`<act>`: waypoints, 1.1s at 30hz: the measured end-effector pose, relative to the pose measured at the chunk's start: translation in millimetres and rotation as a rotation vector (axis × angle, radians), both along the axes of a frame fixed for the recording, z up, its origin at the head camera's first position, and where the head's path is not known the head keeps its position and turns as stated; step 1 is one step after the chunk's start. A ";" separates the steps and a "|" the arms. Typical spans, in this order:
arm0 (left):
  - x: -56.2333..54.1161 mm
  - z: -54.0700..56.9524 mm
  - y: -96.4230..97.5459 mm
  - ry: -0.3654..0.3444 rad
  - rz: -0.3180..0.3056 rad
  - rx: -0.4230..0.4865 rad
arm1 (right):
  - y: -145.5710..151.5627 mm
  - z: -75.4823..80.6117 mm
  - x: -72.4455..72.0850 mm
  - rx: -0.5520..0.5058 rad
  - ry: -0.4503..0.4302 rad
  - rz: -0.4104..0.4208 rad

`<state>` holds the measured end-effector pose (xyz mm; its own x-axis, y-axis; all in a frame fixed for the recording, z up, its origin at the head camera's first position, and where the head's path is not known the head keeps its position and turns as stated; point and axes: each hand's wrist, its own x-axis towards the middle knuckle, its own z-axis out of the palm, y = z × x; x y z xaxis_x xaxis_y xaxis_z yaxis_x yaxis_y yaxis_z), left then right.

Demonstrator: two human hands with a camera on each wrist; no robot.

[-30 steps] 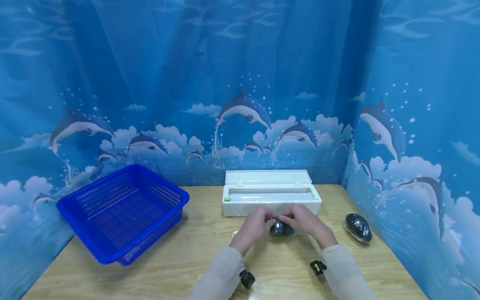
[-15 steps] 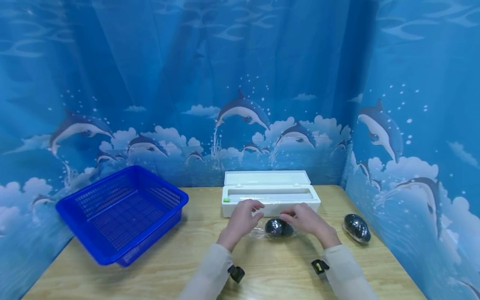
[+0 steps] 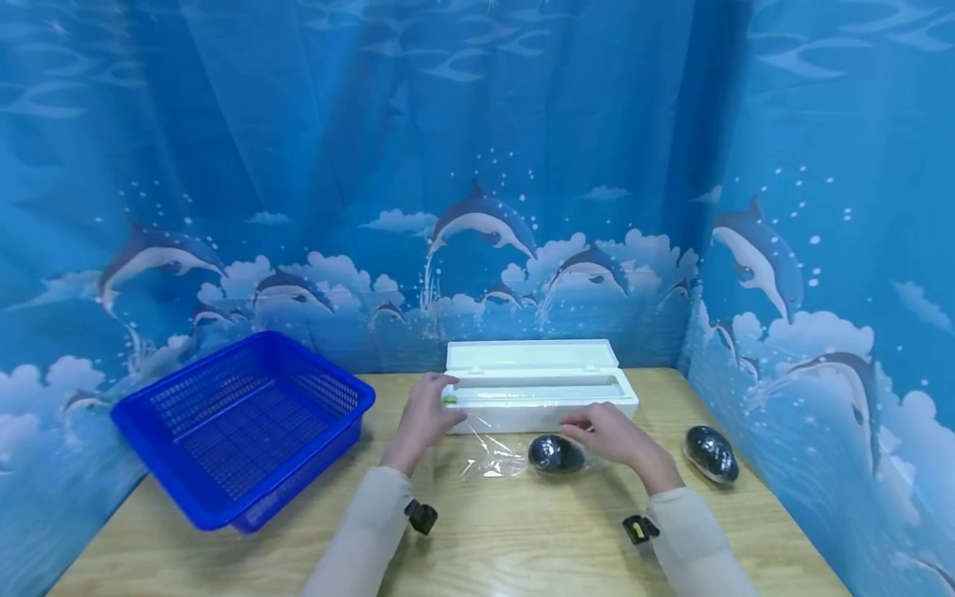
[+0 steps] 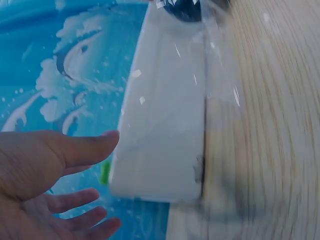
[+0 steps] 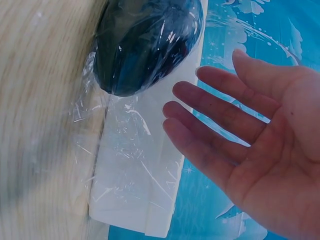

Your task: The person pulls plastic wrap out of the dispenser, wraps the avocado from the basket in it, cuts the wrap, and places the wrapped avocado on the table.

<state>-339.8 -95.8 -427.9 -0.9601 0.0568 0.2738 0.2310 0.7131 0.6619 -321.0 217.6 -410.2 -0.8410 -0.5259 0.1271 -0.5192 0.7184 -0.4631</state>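
Avocado [image 3: 555, 453], dark and half-swaddled in cling film [image 3: 492, 458], lies on the wooden table [image 3: 246, 555] just in front of the white film dispenser [image 3: 539, 396], between a person's two hands. To the far left stands a blue plastic basket [image 3: 242, 419]; behind everything hangs a dolphin-print curtain [image 3: 477, 166]. The dispenser, lid raised, sits against the back of the table with its green slider tab [image 3: 451, 399] at the left end. A second wrapped avocado [image 3: 711, 453] rests well apart to the right.

Loose film trails leftward from the fruit across the wood. The left hand [image 3: 425, 419] hovers at the dispenser's left end beside the green tab, fingers straight and relaxed, holding nothing; the left wrist view shows the palm spread. The right hand [image 3: 610, 433] hangs just beside the fruit, palm open and fingers extended, gripping nothing; whether its fingertips touch the film cannot be told.

Judging by this layout, the wrap is only partly closed. Doing it well would seem to call for taking the free film tail low and flat, drawing it taut over the fruit while the other hand steadies it, and pressing the edges down so they cling without bunching. Film sticking to itself looks the likeliest snag.
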 end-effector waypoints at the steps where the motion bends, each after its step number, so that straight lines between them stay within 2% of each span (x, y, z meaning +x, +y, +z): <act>1: -1.8 -1.8 -3.2 -0.011 -0.007 0.008 | 0.4 -0.3 -0.2 -0.001 -0.002 0.002; 9: -11.5 -10.6 -14.6 -0.123 -0.043 0.068 | 1.7 -3.0 -1.7 -0.004 -0.025 -0.011; 17: -21.2 -14.1 -15.5 -0.158 -0.051 0.061 | 2.7 -3.0 -4.4 -0.004 -0.018 -0.014; 23: -26.7 -11.7 -17.5 -0.223 -0.031 0.095 | 4.1 -3.4 -5.5 -0.009 -0.016 -0.005; 26: -28.8 -9.0 -19.3 -0.255 -0.040 0.102 | 4.7 -4.1 -5.7 -0.010 -0.023 0.000; 30: -32.0 -6.9 -21.6 -0.263 -0.059 0.099 | 4.7 -4.1 -5.9 -0.011 -0.027 0.005; 33: -32.9 -5.9 -22.6 -0.260 -0.047 0.107 | 4.5 -3.8 -6.1 -0.015 -0.028 0.010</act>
